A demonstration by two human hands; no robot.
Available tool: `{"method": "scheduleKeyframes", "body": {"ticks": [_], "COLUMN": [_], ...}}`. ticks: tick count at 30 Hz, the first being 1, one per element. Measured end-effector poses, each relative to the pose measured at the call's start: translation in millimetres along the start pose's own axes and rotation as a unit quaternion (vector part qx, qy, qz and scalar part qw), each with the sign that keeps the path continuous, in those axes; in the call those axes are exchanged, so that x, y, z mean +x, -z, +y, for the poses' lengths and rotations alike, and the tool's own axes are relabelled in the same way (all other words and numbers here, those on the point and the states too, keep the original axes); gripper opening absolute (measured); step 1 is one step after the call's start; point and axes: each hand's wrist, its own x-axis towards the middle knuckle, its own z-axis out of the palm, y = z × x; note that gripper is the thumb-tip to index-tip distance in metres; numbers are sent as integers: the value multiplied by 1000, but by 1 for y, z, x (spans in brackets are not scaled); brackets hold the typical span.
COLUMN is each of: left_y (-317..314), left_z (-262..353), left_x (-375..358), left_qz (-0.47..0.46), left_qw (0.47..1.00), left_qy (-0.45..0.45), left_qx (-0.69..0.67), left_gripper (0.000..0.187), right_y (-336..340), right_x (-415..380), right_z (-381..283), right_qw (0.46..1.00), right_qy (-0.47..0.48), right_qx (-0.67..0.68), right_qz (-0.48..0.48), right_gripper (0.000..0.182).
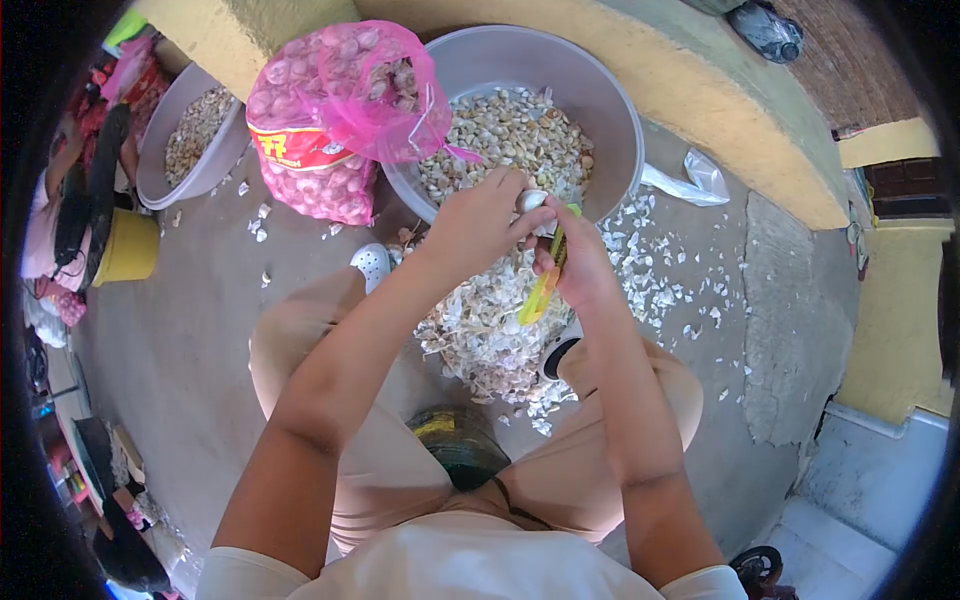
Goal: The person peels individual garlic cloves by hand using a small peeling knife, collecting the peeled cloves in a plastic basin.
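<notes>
Both of my hands meet over the near edge of a big grey tub (610, 110) that holds many garlic cloves (520, 140). Between the fingers of my left hand (480, 225) is a white garlic bulb (532, 200). My right hand (580, 262) is wrapped round a yellow-green cutter (540, 298), its upper end beside the bulb. Below my hands a heap of papery garlic skins (490, 335) lies on the floor between my feet. Left of the tub stands a pink mesh bag (315, 185) full of garlic bulbs, its top open.
A second tub (225, 150) with cloves stands at the upper left, near another person (65, 190) and a yellow bucket (128, 245). A low yellow wall (720, 110) runs behind the big tub. A plastic bag (700, 180) lies right of it, among scattered skins.
</notes>
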Motion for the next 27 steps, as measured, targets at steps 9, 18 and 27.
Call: {"method": "scheduleKeyframes", "body": {"ticks": [9,18,27], "left_y": [-10,-3,-5], "left_z": [-8,1,3], "left_x": [1,-1,2], "left_qz": [-14,22,-27], "left_qw": [998,999,999], "left_qy": [-11,-22,13], "left_qx": [62,-11,17], "left_gripper": [32,31,29], "right_y": [3,-1,0], "right_x": [1,-5,-4], "right_z": [6,-2,-1], "right_qw": [1000,999,997], "right_qy": [-25,6,14], "right_qx": [3,41,67], "right_qz": [10,-10,-27], "right_gripper": [21,17,28]}}
